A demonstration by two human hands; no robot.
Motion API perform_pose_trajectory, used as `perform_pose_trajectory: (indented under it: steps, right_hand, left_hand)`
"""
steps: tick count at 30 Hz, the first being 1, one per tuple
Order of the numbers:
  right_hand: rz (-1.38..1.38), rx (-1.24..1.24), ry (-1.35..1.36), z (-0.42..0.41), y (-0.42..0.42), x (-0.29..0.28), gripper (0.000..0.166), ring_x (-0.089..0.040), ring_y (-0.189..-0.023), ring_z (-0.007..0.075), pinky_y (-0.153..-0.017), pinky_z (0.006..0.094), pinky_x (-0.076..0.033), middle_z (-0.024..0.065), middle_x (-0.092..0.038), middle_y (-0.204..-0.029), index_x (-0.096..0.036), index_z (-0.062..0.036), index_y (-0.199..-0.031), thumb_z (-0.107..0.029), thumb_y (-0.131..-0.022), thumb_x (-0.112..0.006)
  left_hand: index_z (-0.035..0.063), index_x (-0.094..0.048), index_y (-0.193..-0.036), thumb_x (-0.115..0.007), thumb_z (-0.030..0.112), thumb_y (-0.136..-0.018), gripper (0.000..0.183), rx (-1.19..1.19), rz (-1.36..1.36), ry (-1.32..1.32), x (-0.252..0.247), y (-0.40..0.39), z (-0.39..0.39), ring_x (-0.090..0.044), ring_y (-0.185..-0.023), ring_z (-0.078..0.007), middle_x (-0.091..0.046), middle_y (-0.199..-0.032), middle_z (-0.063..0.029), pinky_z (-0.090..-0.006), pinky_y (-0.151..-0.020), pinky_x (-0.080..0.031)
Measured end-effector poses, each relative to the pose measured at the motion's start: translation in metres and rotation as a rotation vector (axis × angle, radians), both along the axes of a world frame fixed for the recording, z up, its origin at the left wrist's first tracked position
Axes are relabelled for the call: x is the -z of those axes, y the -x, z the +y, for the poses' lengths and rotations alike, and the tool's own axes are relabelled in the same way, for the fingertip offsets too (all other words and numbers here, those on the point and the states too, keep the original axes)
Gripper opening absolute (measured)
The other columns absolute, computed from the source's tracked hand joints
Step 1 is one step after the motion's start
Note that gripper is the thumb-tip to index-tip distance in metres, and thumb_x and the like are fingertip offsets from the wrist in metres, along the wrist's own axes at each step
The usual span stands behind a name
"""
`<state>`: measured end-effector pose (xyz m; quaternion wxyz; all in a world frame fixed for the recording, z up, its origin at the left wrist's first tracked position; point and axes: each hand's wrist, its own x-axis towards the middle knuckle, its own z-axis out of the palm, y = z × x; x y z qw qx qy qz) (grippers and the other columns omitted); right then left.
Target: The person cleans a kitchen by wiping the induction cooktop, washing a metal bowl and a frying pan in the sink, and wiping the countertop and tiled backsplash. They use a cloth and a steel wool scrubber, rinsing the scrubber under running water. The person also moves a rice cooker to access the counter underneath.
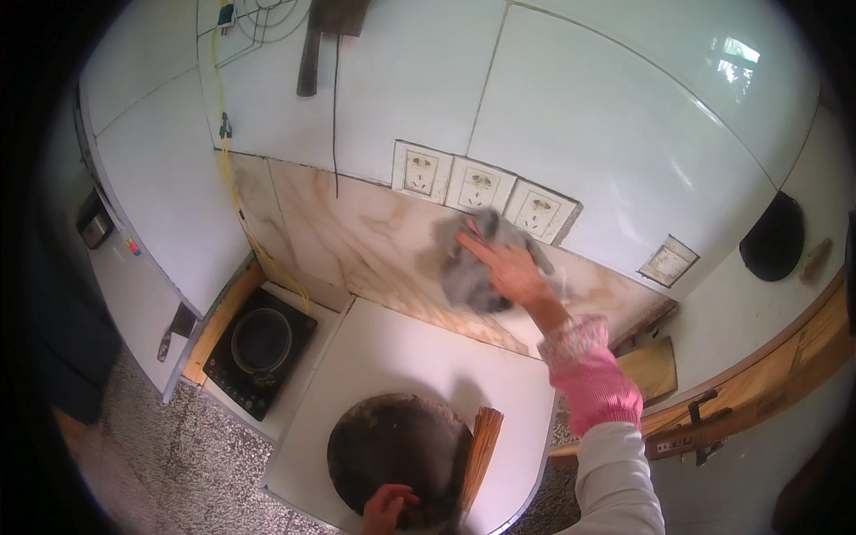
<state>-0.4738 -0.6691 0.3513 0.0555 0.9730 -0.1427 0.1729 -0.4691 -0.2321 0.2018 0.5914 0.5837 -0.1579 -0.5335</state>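
My right hand (511,267) presses a crumpled grey cloth (468,281) flat against the marbled tile strip (374,227) of the wall, just under a row of three power sockets (480,187). The cloth is slightly blurred. A pink ribbed cuff (595,381) covers that forearm. Low in the picture, my left hand (388,506) hovers over or rests by a big dark round pan or lid (394,448) set in the white tiled stove top (401,348); which of these I cannot tell. Its fingers are loosely curved, with nothing seen in them. A bundled-straw brush (483,448) leans across the pan's right rim.
A black induction cooker (261,351) stands to the left. Near it a knife (175,331) lies on a white ledge. Yellow cable (234,194) runs down the wall. A cleaver (328,33) hangs above. At right is a wooden door (735,408) with a lock.
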Motion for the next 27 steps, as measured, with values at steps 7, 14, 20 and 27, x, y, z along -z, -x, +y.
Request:
perform_pose_trajectory:
  steps: [7,14,20,27]
  right_hand:
    - [-0.151,-0.237,0.287,0.012,-0.053,-0.06,0.062,-0.051,-0.085,0.0214,-0.076,0.0299,-0.043,0.0042,-0.041,-0.135,-0.049,-0.0103,-0.125,-0.001,-0.064,-0.055]
    - [-0.446,0.096,0.125,0.002,0.068,-0.02,0.061,-0.037,-0.124,0.0299,-0.097,0.0406,-0.029,0.0122,-0.045,-0.133,-0.047,-0.0094,-0.128,-0.049,-0.09,-0.021]
    - [-0.605,0.025,-0.019,0.005,0.004,-0.008,0.051,-0.05,-0.11,0.0293,-0.092,0.0368,-0.035,0.0157,-0.045,-0.132,-0.049,-0.0091,-0.127,-0.034,-0.089,-0.026]
    - [-0.458,-0.278,0.277,0.012,-0.178,0.013,0.05,-0.047,-0.115,0.0351,-0.097,0.0359,-0.034,0.0177,-0.045,-0.13,-0.05,-0.0108,-0.124,0.0,-0.077,-0.039]
  left_hand:
    - [0.0031,-0.054,-0.107,-0.044,0.008,-0.09,0.02,-0.027,-0.074,0.096,0.047,0.003,-0.013,-0.058,-0.083,-0.0128,-0.063,-0.089,-0.0051,-0.0244,-0.074,-0.047]
    - [0.0024,-0.055,-0.104,-0.044,0.007,-0.089,0.019,0.05,0.018,0.096,0.026,-0.012,-0.014,-0.057,-0.081,-0.0114,-0.062,-0.086,-0.0049,-0.0238,-0.075,-0.046]
    - [0.0032,-0.055,-0.104,-0.044,0.008,-0.09,0.019,-0.046,0.057,0.104,0.019,-0.032,0.003,-0.057,-0.08,-0.0113,-0.062,-0.086,-0.0049,-0.0236,-0.073,-0.046]
    - [0.0018,-0.054,-0.105,-0.044,0.007,-0.089,0.019,-0.159,0.022,0.073,0.04,-0.032,0.01,-0.057,-0.082,-0.0127,-0.062,-0.089,-0.0066,-0.0248,-0.076,-0.045]
